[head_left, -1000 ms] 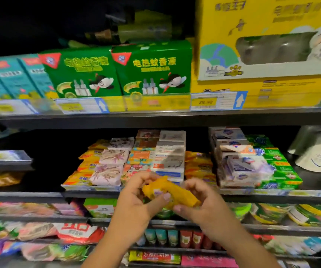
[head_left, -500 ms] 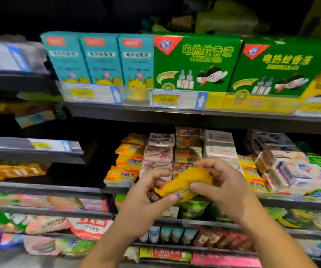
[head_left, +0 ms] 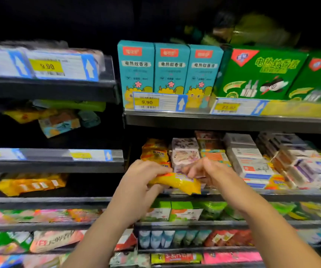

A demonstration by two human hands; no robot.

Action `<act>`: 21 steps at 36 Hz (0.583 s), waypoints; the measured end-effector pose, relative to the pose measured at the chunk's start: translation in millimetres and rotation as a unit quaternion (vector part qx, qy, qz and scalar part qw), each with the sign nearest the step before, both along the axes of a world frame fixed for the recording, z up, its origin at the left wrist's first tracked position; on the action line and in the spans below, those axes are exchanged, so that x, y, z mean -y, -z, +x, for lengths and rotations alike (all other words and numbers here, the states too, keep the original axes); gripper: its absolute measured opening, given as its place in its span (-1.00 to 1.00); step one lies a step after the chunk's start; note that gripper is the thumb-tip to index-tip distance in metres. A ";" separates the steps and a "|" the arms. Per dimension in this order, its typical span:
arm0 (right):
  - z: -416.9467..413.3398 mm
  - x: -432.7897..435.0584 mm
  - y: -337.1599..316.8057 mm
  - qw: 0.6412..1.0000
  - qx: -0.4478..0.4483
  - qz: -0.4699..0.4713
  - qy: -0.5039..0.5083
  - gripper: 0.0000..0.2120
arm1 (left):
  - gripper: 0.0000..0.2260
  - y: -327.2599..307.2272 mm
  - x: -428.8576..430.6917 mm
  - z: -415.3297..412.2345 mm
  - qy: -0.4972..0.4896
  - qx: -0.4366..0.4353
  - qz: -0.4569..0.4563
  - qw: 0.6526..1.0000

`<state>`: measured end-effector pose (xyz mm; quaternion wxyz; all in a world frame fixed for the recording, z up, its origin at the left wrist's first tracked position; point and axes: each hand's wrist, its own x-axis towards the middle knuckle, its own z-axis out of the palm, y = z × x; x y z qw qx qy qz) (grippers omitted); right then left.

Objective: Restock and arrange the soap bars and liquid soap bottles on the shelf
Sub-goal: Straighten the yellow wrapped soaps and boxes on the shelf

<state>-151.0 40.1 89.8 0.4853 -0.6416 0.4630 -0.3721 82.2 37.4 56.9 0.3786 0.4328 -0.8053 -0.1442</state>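
Yellow-wrapped soap bar (head_left: 177,181) is now up at the front lip of the soap shelf (head_left: 272,196). A second ago it was lower and clear of the lip, and the view has swung left since. Left hand (head_left: 140,176) is clenched round its left end and right hand (head_left: 213,174) pinches the top edge; blur hides exact finger contact. Looks like placement is imminent, bar not yet set down. Around: 9.90 price tag (head_left: 47,66) on the left bay, teal boxes (head_left: 170,68) and green boxes (head_left: 262,74) above. In the way: yellow soap stack (head_left: 154,151) directly behind, floral soap stack (head_left: 184,151) touching beside it, white boxed soaps (head_left: 250,161) further right. Headroom on top probably tight.
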 end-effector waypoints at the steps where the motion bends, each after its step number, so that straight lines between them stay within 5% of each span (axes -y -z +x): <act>1: 0.3 3.6 -0.1 1.000 0.004 0.010 -0.005 -0.43 | -0.67 0.9 3.4 0.8 0.013 0.017 -0.044 0.999; 5: 0.3 13.9 -1.2 0.997 -0.065 0.017 -0.043 -0.82 | -0.67 11.3 17.1 -1.0 0.034 0.042 -0.186 0.981; 12: 1.3 35.1 14.4 0.989 -0.140 0.022 -0.051 -0.70 | -0.74 34.0 33.1 -2.7 0.028 0.034 -0.255 0.966; 18: -1.2 52.1 26.7 0.978 -0.204 -0.027 0.022 -0.61 | -0.45 61.0 34.8 -13.4 -0.059 -0.011 -0.057 0.997; 21: -2.3 65.0 27.1 0.964 -0.253 -0.050 0.055 -0.64 | -0.36 66.2 44.2 -16.9 -0.116 0.066 0.114 0.984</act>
